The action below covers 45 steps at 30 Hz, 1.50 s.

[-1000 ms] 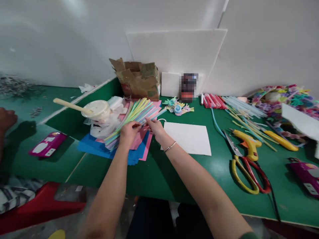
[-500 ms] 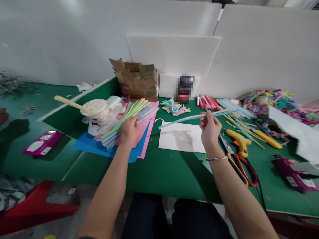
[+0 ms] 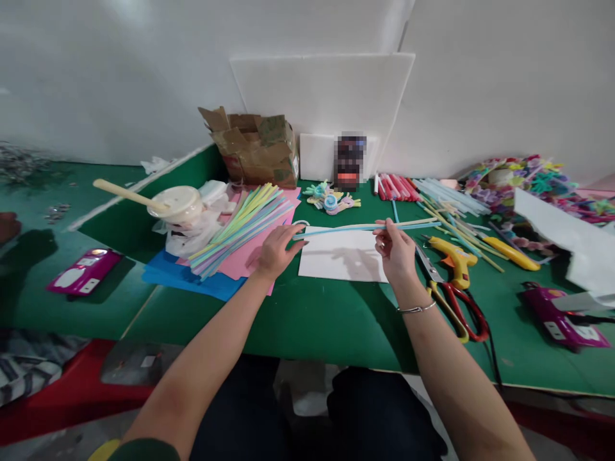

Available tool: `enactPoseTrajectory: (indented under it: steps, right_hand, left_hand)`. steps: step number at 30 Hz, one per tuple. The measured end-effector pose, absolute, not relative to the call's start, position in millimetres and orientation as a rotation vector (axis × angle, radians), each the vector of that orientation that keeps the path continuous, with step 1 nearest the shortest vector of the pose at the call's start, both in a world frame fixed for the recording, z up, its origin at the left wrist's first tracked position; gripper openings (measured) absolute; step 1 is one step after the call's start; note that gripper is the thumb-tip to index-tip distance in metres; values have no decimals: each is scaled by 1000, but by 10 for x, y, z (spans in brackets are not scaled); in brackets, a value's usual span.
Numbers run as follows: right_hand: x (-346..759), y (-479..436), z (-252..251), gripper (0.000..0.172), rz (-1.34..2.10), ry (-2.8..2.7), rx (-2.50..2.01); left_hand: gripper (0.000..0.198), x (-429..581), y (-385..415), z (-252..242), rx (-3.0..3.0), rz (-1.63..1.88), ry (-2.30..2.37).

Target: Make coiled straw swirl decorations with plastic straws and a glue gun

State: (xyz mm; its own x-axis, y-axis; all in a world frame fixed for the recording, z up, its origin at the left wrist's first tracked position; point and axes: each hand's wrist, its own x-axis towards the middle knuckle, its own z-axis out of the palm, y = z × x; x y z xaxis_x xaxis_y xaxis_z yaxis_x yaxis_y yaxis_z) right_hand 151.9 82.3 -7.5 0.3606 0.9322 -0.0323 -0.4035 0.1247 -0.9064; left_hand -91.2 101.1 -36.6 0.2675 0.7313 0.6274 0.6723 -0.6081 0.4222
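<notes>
Head view: right hand (image 3: 396, 248) pinches blue and cream pipe cleaners (image 3: 343, 229) running between the hands, left hand (image 3: 277, 251) narrow around one end, its grip unclear; light, level pinches should keep tips even

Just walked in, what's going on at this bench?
A person's right hand pinches pale blue and cream strips above a white sheet. The left hand is at their left end; whether it grips them is hard to tell. A bundle of coloured strips lies to the left, scissors and a yellow glue gun to the right.
</notes>
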Motion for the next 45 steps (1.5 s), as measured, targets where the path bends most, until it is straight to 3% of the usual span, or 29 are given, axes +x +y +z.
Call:
enactPoseTrajectory:
  steps: [9, 19, 26, 30, 37, 45]
  right_hand:
    - [1506, 766, -51, 34, 1169, -720, -1061]
    - [1504, 774, -106, 36, 1224, -890, -1110]
    - [1535, 797, -165, 43, 1098, -941, -1258]
    - [1513, 803, -219, 46, 1071, -909, -1277]
    - [1578, 623, -95, 34, 1203, -680, -1286]
    - [1831, 466, 223, 30, 983, -506, -1321]
  left_hand:
    - [25, -868, 1022, -448, 2345, 1116, 1351]
    - [38, -792, 929, -309, 1346, 991, 1259]
    - [16, -696, 946, -338, 1323, 1143, 1395]
    - [17, -664, 944, -317, 1323, 1164, 1418]
    - [10, -638, 940, -191, 1363, 1141, 1454]
    - [12, -461, 827, -168, 1341, 1074, 1523]
